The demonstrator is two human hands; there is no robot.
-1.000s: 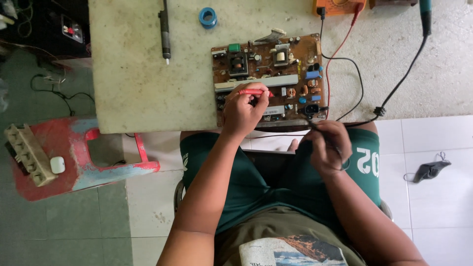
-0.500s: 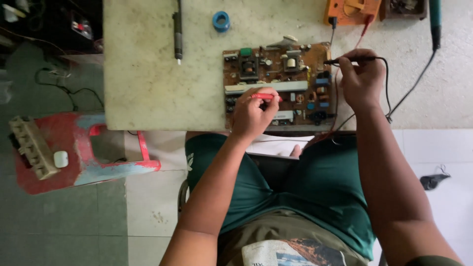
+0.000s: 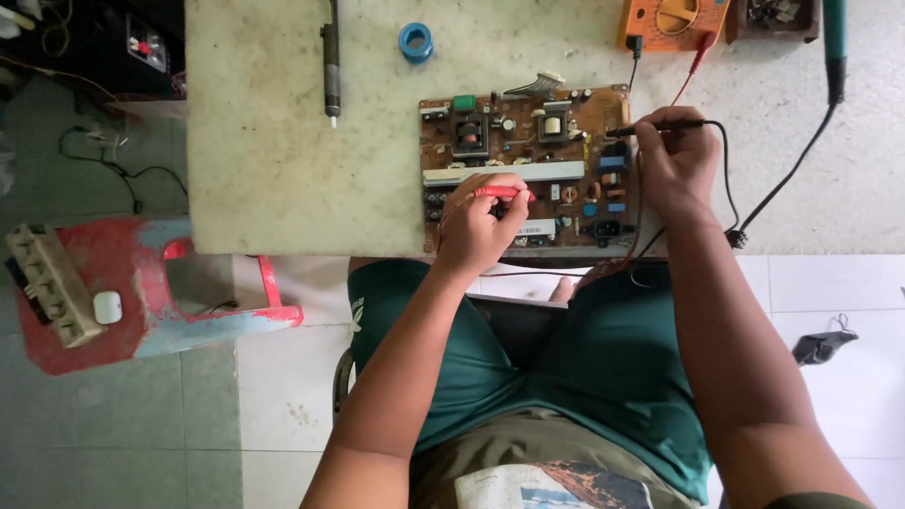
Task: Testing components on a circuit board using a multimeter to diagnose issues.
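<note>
A brown circuit board [image 3: 528, 141] lies at the near edge of the pale worktable [image 3: 283, 160]. My left hand [image 3: 476, 226] holds a red test probe [image 3: 504, 193], its tip on the board's lower middle. My right hand [image 3: 674, 165] holds a black test probe [image 3: 650, 127] pointing left onto the board's right side. Red and black leads run from the probes up to an orange multimeter [image 3: 671, 21] at the table's far edge.
A soldering iron [image 3: 330, 57] and a blue tape roll [image 3: 416, 41] lie left of the board. Another iron with a teal handle [image 3: 834, 47] lies at the right. A red plastic stool [image 3: 141, 292] stands on the floor to the left.
My right hand rose from my lap to the board's right side with the black probe. My left hand kept the red probe on the board.
</note>
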